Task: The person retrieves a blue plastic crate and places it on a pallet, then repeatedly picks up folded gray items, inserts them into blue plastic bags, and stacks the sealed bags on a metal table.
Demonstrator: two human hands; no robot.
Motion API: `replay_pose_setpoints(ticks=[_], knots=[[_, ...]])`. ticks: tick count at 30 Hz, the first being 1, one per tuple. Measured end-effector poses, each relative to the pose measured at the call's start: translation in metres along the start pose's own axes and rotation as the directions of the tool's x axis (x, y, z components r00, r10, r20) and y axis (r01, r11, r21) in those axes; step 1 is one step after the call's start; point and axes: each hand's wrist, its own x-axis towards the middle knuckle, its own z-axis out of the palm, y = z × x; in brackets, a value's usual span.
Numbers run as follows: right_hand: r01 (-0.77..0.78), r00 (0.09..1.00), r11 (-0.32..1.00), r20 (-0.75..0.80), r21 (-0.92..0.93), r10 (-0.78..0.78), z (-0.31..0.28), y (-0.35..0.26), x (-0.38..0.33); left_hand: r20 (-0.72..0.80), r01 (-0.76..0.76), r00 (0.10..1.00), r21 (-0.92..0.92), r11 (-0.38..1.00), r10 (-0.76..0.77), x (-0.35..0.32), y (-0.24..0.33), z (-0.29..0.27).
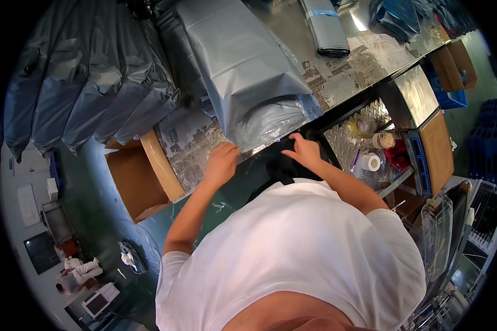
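Note:
A large grey plastic bag [237, 60] lies across the worktable, its near end reaching the table's front edge. A clear, wrinkled plastic layer [273, 118] shows at that end. My left hand [222, 163] is at the bag's near left corner, with its fingers curled closed on the edge; the fingertips are partly hidden. Beside the near right part of the same edge is my right hand [306, 153]. Its thumb and forefinger are spread apart, and nothing shows between them.
Several filled grey bags [88, 105] stand in a row at the left. A cardboard box [135, 179] sits below the table's left end. A folded grey bundle [327, 27] lies farther back. At right, a metal shelf holds a white roll [371, 162] and tape [361, 126].

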Motion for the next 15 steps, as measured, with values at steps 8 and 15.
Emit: replay_pose_setpoints(ticks=[8, 15], knots=[[-0.055, 0.967, 0.889, -0.199, 0.454, 0.162, 0.036, 0.073, -0.004, 0.323, -0.031, 0.942, 0.353, 0.935, -0.091, 0.034, 0.004, 0.035], [-0.302, 0.749, 0.795, 0.384, -0.526, 0.539, -0.081, 0.076, -0.111, 0.323, -0.058, 0.946, 0.236, 0.970, -0.022, 0.020, 0.011, 0.024]])
